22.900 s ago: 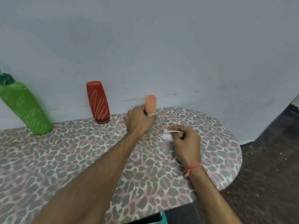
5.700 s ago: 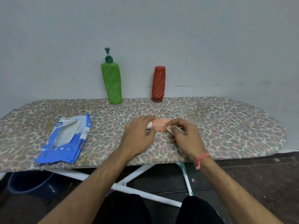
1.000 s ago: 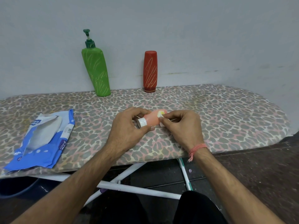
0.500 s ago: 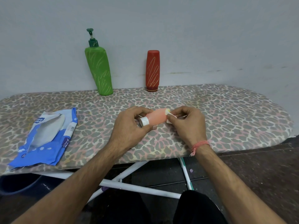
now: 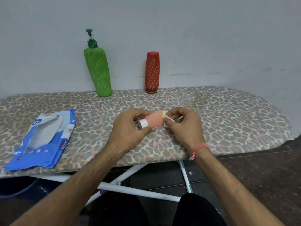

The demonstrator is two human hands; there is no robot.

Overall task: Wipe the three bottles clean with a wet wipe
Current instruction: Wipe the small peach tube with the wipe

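Note:
A small orange bottle (image 5: 154,119) with a white cap lies sideways just above the ironing board (image 5: 228,121), cap toward me. My left hand (image 5: 130,129) grips it at the cap end. My right hand (image 5: 185,128) pinches a folded white wet wipe (image 5: 167,119) against the bottle's far end. At the back, against the wall, a green pump bottle (image 5: 98,70) leans and a red bottle (image 5: 152,72) stands upright; both carry pale scribble marks.
An open blue wet-wipe packet (image 5: 44,141) lies on the board's left part. The leopard-print board ends in a rounded tip at the right. White metal legs (image 5: 130,190) and dark floor show under its front edge. A dark tub (image 5: 14,186) sits below left.
Both hands stay on the orange bottle; the wipe has shifted slightly around the bottle's far end. The view has drifted a little; the green and red bottles have not moved.

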